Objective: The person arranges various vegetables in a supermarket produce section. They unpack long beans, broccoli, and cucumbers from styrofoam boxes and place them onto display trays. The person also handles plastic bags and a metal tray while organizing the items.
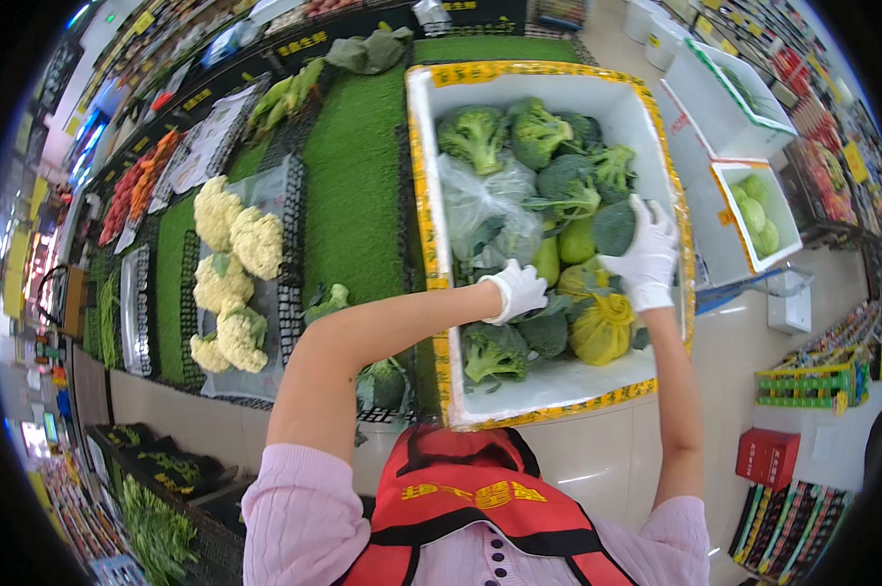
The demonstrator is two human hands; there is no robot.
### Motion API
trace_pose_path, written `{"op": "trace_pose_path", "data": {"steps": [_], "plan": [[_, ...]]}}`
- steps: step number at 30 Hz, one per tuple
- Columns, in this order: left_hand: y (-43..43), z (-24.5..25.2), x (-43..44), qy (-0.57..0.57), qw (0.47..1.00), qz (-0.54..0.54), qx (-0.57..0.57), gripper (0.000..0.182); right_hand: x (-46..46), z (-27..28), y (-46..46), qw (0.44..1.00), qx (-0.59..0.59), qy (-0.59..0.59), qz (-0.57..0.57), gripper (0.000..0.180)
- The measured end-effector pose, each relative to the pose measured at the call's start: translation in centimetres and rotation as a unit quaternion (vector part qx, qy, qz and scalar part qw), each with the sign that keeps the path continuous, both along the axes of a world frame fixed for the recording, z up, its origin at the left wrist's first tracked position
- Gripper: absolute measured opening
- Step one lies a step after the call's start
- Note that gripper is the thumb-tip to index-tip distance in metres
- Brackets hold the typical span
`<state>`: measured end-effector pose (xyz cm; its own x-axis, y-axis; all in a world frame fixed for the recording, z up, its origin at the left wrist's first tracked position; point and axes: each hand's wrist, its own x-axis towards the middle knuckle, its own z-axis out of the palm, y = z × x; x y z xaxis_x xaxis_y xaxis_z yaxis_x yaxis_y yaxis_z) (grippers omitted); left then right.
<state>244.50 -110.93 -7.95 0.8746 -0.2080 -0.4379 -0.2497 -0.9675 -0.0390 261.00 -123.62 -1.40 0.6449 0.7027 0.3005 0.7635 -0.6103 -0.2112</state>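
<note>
A white foam box [543, 401] edged with yellow tape holds several broccoli heads [474, 135]. My right hand [647, 253], in a white glove, grips a dark green broccoli head [614, 230] near the box's right wall, thumb and fingers around it. My left hand [520, 291], also gloved, reaches in over the left-middle of the box with its fingers curled beside broccoli; whether it holds anything is hidden. Between the hands lie pale green gourds [577, 240]. A knotted clear plastic bag [488, 201] sits left of them, and a yellow bag [603, 335] lies below my right hand.
Left of the box runs a display stand with green artificial turf [353, 183]. Several cauliflowers [256, 243] lie on it, and broccoli [382, 384] sits at its near edge. Right of the box stand more foam boxes, one with round green vegetables [755, 216].
</note>
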Motion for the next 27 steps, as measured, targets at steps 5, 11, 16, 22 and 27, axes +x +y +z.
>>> {"op": "trace_pose_path", "data": {"steps": [5, 11, 16, 22, 27], "plan": [[0.8, 5.6, 0.1, -0.012, 0.999, 0.029, 0.017, 0.066, 0.2, 4.5, -2.6, 0.991, 0.069, -0.06, 0.097, 0.094], [3.4, 18.0, -2.6, -0.154, 0.956, 0.124, -0.216, 0.075, -4.7, 13.7, -4.9, 0.97, 0.152, 0.069, 0.175, 0.085], [12.2, 21.0, -15.1, -0.32, 0.821, 0.185, -0.435, 0.077, -11.4, 20.2, -3.6, 0.888, 0.279, 0.231, 0.285, 0.09], [15.3, 5.6, -30.2, -0.2, 0.197, 0.461, -0.842, 0.049, -20.2, 19.5, 5.7, 0.893, 0.109, 0.071, 0.431, 0.093], [9.7, -8.6, -34.1, -0.155, -0.091, 0.323, -0.929, 0.046, -28.5, 12.0, 14.1, 0.87, -0.032, 0.051, 0.49, 0.091]]}}
